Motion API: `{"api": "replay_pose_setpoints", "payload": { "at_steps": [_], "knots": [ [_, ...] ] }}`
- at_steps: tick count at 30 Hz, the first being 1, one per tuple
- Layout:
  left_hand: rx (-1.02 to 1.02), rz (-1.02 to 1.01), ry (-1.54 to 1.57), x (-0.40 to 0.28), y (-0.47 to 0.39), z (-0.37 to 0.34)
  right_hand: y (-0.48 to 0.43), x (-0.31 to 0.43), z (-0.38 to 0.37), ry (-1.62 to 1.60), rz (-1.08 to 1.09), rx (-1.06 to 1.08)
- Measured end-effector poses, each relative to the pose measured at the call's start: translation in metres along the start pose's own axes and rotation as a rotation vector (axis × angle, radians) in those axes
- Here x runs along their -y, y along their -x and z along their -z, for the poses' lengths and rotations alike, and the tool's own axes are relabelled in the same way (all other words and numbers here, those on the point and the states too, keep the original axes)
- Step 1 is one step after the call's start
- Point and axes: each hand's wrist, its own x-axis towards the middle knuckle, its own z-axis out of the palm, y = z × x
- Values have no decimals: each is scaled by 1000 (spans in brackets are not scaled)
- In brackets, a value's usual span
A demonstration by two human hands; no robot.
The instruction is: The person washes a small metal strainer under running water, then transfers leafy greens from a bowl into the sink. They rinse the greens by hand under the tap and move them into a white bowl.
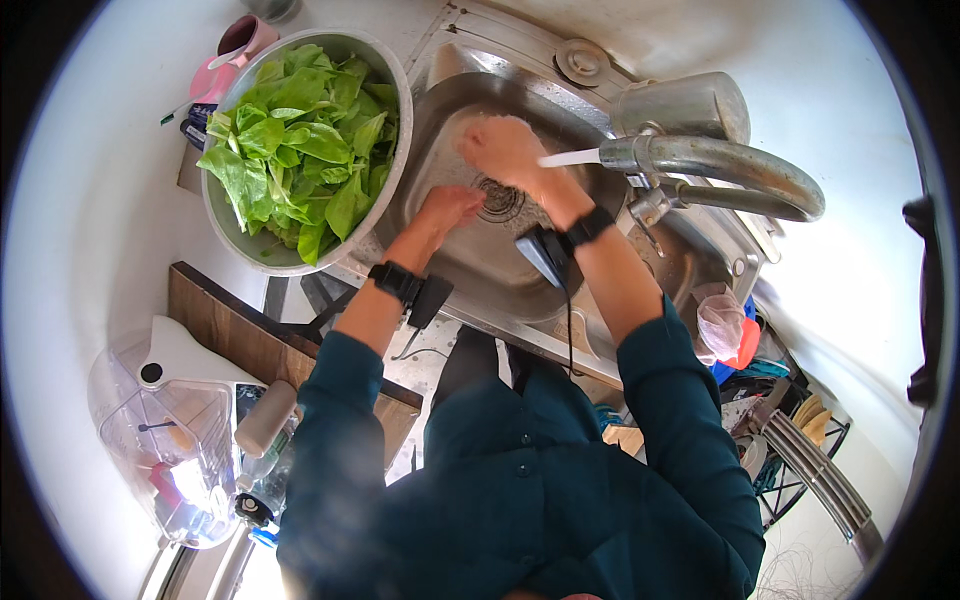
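My left hand (453, 207) is low in the stainless steel sink basin (480, 281), just left of the drain (499, 199). Over the basin, above and right of it, my right hand (504, 150) is blurred by motion, beside the water stream (568, 158) from the metal faucet (712, 156). No object shows in either hand, though their fingers are too blurred to make out how they are held. Left of the sink, a large metal bowl (407, 120) is heaped with green leafy vegetables (307, 142). Black straps with devices are on both wrists.
A metal container (686, 106) stands behind the faucet, and a round drain cover (583, 61) lies on the sink's back ledge. A pink mug (246, 39) is beyond the bowl. A mesh cloth (720, 322) hangs at the right. A wooden board edge (232, 319) is at lower left.
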Motion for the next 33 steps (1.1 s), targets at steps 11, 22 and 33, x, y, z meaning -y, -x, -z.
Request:
{"api": "replay_pose_setpoints", "payload": {
  "at_steps": [11,22,33],
  "knots": [
    [-308,-464,-850,34,85,2,261,-63,13,-118,-532,-347],
    [-555,-700,-1075,52,96,-7,244,-209,-54,279,-677,-400],
    [-621,-622,-1062,52,95,-13,225,-29,-19,-95,-364,-467]
  ]
}}
